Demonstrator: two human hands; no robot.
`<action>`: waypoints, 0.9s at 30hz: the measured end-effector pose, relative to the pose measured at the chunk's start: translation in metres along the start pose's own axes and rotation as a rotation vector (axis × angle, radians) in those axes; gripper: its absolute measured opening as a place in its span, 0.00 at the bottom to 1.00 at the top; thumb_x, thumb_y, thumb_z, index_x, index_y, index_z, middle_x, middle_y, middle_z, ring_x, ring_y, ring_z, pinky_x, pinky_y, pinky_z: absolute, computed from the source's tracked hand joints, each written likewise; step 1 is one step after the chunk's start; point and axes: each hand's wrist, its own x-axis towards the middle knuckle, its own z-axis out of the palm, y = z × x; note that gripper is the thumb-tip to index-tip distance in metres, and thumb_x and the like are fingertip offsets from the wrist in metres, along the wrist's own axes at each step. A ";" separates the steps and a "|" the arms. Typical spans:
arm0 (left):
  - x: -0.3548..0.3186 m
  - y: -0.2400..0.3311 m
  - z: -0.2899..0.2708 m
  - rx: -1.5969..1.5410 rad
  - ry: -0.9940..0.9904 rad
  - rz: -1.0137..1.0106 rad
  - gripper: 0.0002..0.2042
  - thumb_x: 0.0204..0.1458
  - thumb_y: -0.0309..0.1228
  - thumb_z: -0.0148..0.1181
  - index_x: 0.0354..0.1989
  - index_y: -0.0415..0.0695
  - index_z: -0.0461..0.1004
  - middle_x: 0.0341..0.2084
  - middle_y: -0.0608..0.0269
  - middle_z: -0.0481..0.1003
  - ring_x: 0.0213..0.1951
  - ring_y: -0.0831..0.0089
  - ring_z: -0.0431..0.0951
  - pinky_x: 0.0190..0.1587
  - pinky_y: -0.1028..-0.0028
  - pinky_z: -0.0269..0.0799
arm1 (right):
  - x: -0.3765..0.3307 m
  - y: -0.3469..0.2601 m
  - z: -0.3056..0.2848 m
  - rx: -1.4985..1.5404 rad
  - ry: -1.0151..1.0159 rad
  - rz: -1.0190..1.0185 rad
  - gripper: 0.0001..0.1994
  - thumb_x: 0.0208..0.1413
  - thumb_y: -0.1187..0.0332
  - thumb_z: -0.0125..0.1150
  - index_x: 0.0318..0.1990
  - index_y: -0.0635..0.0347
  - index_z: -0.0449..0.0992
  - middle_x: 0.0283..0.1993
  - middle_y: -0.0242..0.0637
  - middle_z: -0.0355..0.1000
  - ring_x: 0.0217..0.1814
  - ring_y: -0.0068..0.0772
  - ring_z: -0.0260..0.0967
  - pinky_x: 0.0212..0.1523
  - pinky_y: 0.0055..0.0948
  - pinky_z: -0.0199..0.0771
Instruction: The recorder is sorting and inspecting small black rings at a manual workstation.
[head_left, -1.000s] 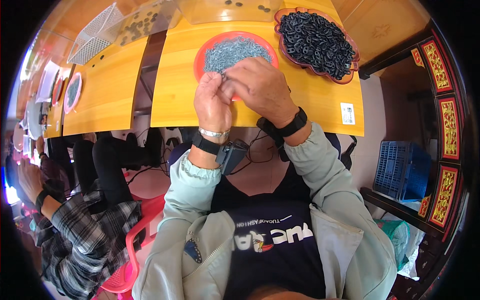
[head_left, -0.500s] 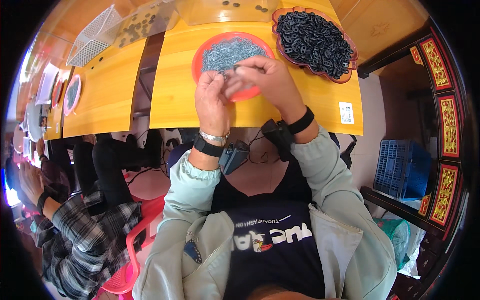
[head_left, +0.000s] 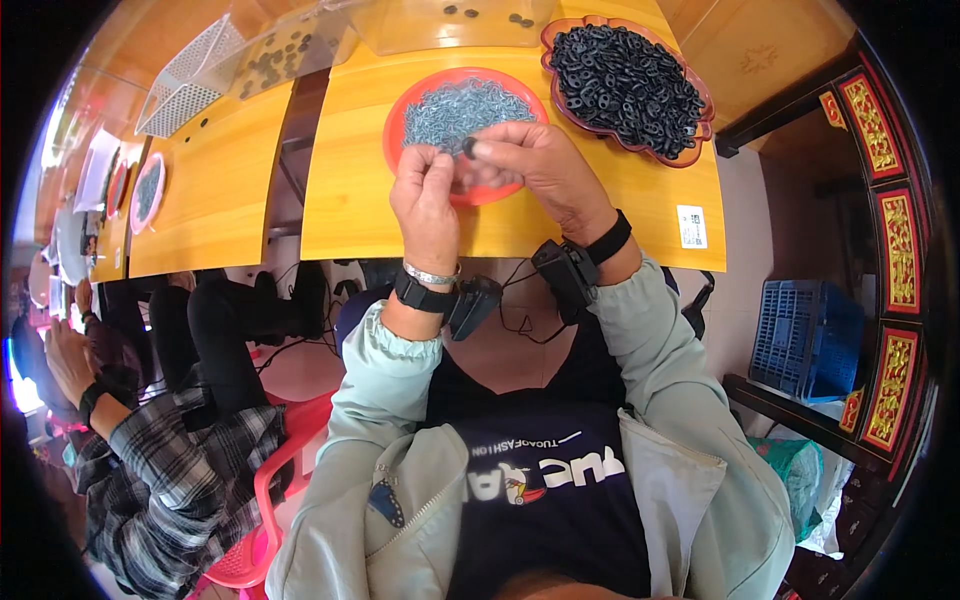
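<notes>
Your yellow desk (head_left: pixel 360 210) carries a scalloped reddish tray (head_left: pixel 706 131) of black pieces (head_left: pixel 630 90) at the right and, left of it, a round red plate (head_left: pixel 395 130) of silvery metal bits (head_left: pixel 465 106). Over the plate's near edge, your left hand (head_left: pixel 425 205) has thumb and index fingers together; I cannot tell whether they grip anything. Just beside, your right hand (head_left: pixel 555 175) has its fingers clamped on one small black piece (head_left: pixel 469 147).
</notes>
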 end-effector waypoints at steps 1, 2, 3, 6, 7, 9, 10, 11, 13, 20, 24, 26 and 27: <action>0.000 0.000 0.000 0.024 -0.002 0.006 0.05 0.54 0.26 0.46 0.29 0.40 0.65 0.22 0.64 0.70 0.26 0.77 0.70 0.32 0.79 0.66 | 0.000 0.000 0.000 0.000 -0.001 0.000 0.09 0.53 0.67 0.57 0.37 0.63 0.75 0.29 0.28 0.73 0.28 0.14 0.68 0.32 0.13 0.68; 0.000 0.001 0.000 0.024 -0.001 0.007 0.05 0.54 0.26 0.46 0.29 0.40 0.65 0.22 0.64 0.70 0.26 0.77 0.70 0.32 0.79 0.66 | 0.000 0.000 0.000 0.001 -0.012 -0.005 0.09 0.52 0.67 0.58 0.37 0.63 0.75 0.29 0.28 0.73 0.28 0.14 0.68 0.31 0.13 0.67; 0.000 0.002 0.002 0.006 0.017 0.004 0.04 0.54 0.25 0.46 0.28 0.40 0.65 0.21 0.66 0.69 0.24 0.79 0.67 0.30 0.80 0.64 | 0.000 0.000 0.000 0.002 -0.025 -0.010 0.09 0.52 0.67 0.58 0.37 0.63 0.75 0.28 0.28 0.73 0.27 0.13 0.67 0.31 0.13 0.67; -0.001 0.001 0.003 -0.006 0.030 0.005 0.04 0.53 0.25 0.47 0.27 0.39 0.65 0.19 0.67 0.67 0.23 0.82 0.64 0.27 0.81 0.63 | -0.001 -0.001 0.001 -0.017 -0.003 -0.008 0.09 0.52 0.67 0.58 0.37 0.62 0.75 0.28 0.27 0.73 0.27 0.13 0.67 0.31 0.13 0.66; -0.001 0.000 0.003 0.000 0.022 0.007 0.04 0.53 0.24 0.47 0.27 0.40 0.65 0.19 0.67 0.67 0.23 0.82 0.64 0.27 0.81 0.63 | -0.001 -0.001 0.001 -0.017 -0.005 -0.008 0.09 0.52 0.67 0.58 0.37 0.62 0.75 0.28 0.27 0.73 0.27 0.13 0.67 0.31 0.13 0.66; -0.002 -0.002 0.002 0.023 0.015 0.008 0.04 0.54 0.25 0.47 0.28 0.40 0.65 0.20 0.66 0.68 0.24 0.80 0.66 0.29 0.80 0.64 | -0.001 0.000 0.001 -0.041 0.004 -0.028 0.09 0.52 0.67 0.58 0.37 0.62 0.75 0.28 0.27 0.73 0.27 0.14 0.67 0.31 0.13 0.66; -0.002 -0.002 0.002 0.047 0.007 0.008 0.04 0.54 0.26 0.47 0.29 0.40 0.65 0.22 0.65 0.69 0.25 0.78 0.68 0.31 0.79 0.66 | -0.002 -0.001 0.001 -0.041 0.004 -0.028 0.09 0.52 0.67 0.58 0.37 0.62 0.75 0.28 0.27 0.73 0.27 0.14 0.67 0.31 0.13 0.66; -0.002 -0.002 0.002 0.047 0.007 0.008 0.04 0.54 0.26 0.47 0.29 0.40 0.65 0.22 0.65 0.69 0.25 0.78 0.68 0.31 0.79 0.66 | -0.002 -0.001 0.002 -0.054 -0.003 -0.036 0.09 0.52 0.67 0.58 0.37 0.62 0.75 0.28 0.28 0.73 0.27 0.14 0.67 0.31 0.13 0.67; -0.003 -0.002 0.002 0.021 -0.008 0.011 0.04 0.54 0.26 0.47 0.29 0.40 0.65 0.23 0.65 0.69 0.26 0.78 0.68 0.32 0.80 0.66 | -0.002 -0.001 0.004 -0.066 -0.008 -0.044 0.09 0.52 0.67 0.58 0.36 0.63 0.75 0.28 0.28 0.73 0.27 0.14 0.67 0.31 0.13 0.67; -0.005 0.002 0.008 -0.142 -0.055 -0.044 0.04 0.54 0.27 0.48 0.29 0.41 0.65 0.23 0.67 0.68 0.29 0.78 0.67 0.37 0.79 0.65 | -0.003 -0.004 0.002 -0.008 -0.020 -0.031 0.09 0.52 0.67 0.57 0.37 0.62 0.75 0.27 0.27 0.72 0.27 0.13 0.66 0.31 0.12 0.65; -0.006 0.014 0.013 -0.263 -0.208 -0.047 0.06 0.55 0.29 0.47 0.37 0.40 0.64 0.34 0.61 0.69 0.34 0.76 0.67 0.43 0.75 0.63 | -0.006 -0.009 0.000 0.014 -0.061 -0.028 0.08 0.53 0.66 0.57 0.35 0.61 0.75 0.25 0.24 0.70 0.26 0.13 0.65 0.30 0.13 0.63; -0.005 0.012 0.016 -0.285 -0.238 -0.040 0.09 0.56 0.30 0.46 0.41 0.39 0.64 0.39 0.59 0.69 0.36 0.76 0.67 0.44 0.75 0.62 | -0.006 -0.009 -0.001 0.001 -0.085 -0.034 0.08 0.54 0.66 0.56 0.34 0.61 0.75 0.25 0.24 0.69 0.26 0.13 0.64 0.30 0.13 0.64; -0.004 0.009 0.016 -0.328 -0.277 -0.041 0.13 0.56 0.33 0.47 0.45 0.37 0.63 0.41 0.56 0.68 0.36 0.75 0.67 0.43 0.74 0.63 | -0.007 -0.009 -0.002 -0.011 -0.111 -0.039 0.08 0.54 0.66 0.56 0.33 0.60 0.74 0.25 0.24 0.69 0.26 0.13 0.64 0.31 0.13 0.64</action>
